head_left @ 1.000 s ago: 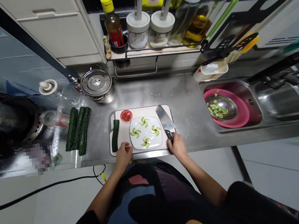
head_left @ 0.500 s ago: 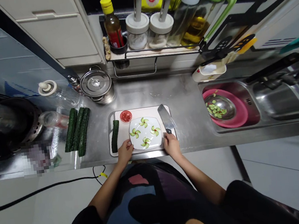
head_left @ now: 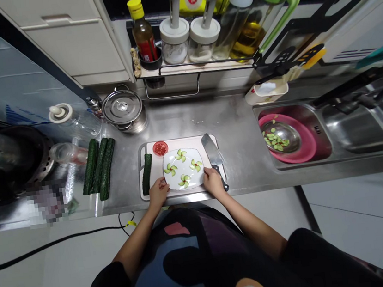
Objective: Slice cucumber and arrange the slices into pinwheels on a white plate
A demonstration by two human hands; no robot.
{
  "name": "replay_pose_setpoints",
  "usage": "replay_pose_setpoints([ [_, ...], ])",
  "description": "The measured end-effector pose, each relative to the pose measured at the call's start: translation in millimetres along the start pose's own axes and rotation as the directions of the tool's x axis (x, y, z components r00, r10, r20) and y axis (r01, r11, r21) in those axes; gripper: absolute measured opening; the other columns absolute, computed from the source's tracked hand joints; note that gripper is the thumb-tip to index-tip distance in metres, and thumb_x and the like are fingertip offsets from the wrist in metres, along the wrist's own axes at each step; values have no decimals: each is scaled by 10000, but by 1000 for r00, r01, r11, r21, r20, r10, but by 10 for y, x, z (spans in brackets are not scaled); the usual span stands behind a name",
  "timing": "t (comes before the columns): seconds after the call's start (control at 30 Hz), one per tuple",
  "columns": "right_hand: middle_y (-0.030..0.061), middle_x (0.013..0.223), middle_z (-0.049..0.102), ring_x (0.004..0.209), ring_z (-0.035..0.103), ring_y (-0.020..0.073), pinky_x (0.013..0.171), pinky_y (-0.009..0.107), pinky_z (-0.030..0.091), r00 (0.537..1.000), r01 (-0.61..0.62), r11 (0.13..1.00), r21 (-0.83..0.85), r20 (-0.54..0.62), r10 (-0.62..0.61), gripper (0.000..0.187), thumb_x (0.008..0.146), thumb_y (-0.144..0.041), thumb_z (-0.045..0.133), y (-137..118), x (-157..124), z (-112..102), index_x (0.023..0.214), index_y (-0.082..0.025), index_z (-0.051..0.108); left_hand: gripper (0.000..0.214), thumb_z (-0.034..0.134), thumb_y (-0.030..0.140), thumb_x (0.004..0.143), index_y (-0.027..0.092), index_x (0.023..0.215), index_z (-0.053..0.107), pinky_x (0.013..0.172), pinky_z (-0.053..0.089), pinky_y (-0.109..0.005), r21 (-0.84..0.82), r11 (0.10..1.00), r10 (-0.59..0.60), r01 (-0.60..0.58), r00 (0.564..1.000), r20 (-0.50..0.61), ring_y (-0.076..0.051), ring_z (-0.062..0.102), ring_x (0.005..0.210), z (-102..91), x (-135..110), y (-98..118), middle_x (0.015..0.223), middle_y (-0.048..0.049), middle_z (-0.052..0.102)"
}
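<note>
A white square plate [head_left: 190, 176] with several pinwheel shapes of cucumber slices sits on the white cutting board [head_left: 177, 143]. My left hand [head_left: 158, 192] grips the plate's near left corner. My right hand [head_left: 213, 182] grips its near right corner. A cleaver [head_left: 211, 152] lies on the board just right of the plate, its black handle beside my right hand. A cucumber piece [head_left: 147, 173] lies along the board's left edge. A small dish of red bits [head_left: 160, 148] stands at the board's far left.
Three long cucumber strips [head_left: 99, 165] lie left of the board on the steel counter [head_left: 236, 138]. A lidded pot [head_left: 123, 109] stands behind. The sink [head_left: 354, 130] at right holds a pink basin [head_left: 305, 148] with a steel bowl of green pieces. A condiment rack [head_left: 193, 45] hangs above.
My right hand has let go of the cleaver's handle and moved left to the plate. My left hand has also closed on the plate, which has shifted slightly left.
</note>
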State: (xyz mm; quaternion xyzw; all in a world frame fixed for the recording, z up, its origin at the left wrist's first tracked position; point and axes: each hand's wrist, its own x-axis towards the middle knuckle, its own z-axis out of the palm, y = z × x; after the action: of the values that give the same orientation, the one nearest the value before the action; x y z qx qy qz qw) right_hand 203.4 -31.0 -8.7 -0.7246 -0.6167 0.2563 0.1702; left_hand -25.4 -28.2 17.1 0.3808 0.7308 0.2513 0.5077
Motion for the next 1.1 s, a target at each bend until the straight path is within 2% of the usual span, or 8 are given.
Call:
replay_pose_setpoints([
  [0.2,130,896,649,874,570,218,836,303,423,1000,-12,1000,-5,18,12,404,758,-88,395,-18,59,18,1055,-106,668,291,618,116,682,175,967,634,650,542,-250,13,999,31,-31,999,-29,-124,649,573,-4,48,-40,612,57,657],
  [0.47,105,832,634,835,555,208,808,277,408,998,9,1000,-26,56,-7,356,734,-93,410,-3,98,-28,971,-127,673,321,608,139,716,164,1034,633,685,532,-251,54,998,30,-28,999,-25,-124,650,603,13,56,-77,658,39,673],
  [0.83,85,778,624,777,530,192,728,253,389,989,71,997,-20,129,-68,321,720,-109,380,9,122,-133,876,-138,659,345,622,201,749,151,1090,616,822,510,-295,52,998,39,-34,994,-99,-166,679,770,88,-8,-181,782,-20,711],
  [1.0,74,797,632,778,526,188,724,251,388,993,49,999,4,111,-49,312,709,-123,392,26,125,-119,871,-155,656,351,603,187,764,134,1111,593,774,521,-289,-13,1000,22,-23,997,-76,-158,673,727,87,-27,-242,788,-34,706],
  [1.1,65,771,628,749,521,185,702,250,386,993,43,999,6,111,-43,295,700,-124,382,1,94,-117,837,-162,641,350,594,188,763,140,1109,587,750,520,-276,4,999,48,-48,997,-55,-151,665,714,39,-65,-266,764,-21,693],
])
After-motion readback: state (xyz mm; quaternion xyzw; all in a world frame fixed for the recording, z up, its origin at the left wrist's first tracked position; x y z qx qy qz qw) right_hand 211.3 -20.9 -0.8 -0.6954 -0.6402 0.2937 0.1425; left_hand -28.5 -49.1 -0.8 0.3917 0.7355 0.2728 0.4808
